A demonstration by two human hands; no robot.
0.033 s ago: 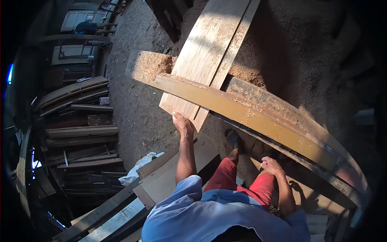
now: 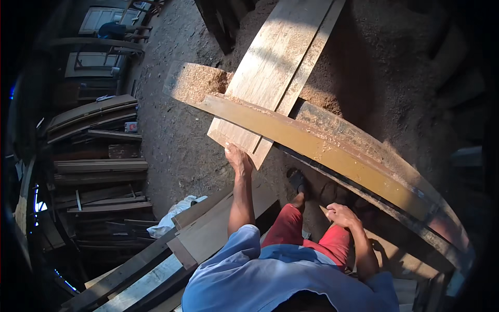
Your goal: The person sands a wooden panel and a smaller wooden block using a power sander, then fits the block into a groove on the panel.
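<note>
A wide, pale wooden board [image 2: 275, 57] with a dark groove along its length runs away from me under a long ochre beam [image 2: 312, 141]. Its near end sticks out on my side of the beam, and my left hand [image 2: 239, 158] is closed on that end, fingers at the edge. Wood shavings [image 2: 200, 83] lie on the board and heap beside it. My right hand [image 2: 343, 215] rests by my right knee, on red shorts [image 2: 335, 244], fingers loosely bent and holding nothing that I can see. Its fingertips are partly unclear.
Stacked planks [image 2: 101, 166] fill the left side. Closer by, long boards [image 2: 200, 236] and a white cloth or sack [image 2: 174, 216] lie beside me. A dark post [image 2: 215, 26] stands beyond the beam. Another person [image 2: 114, 30] is far off at upper left.
The whole view has shifted slightly. My left hand keeps its hold on the board's near end, and my right hand stays by the knee. The board shows no clear movement against the beam.
</note>
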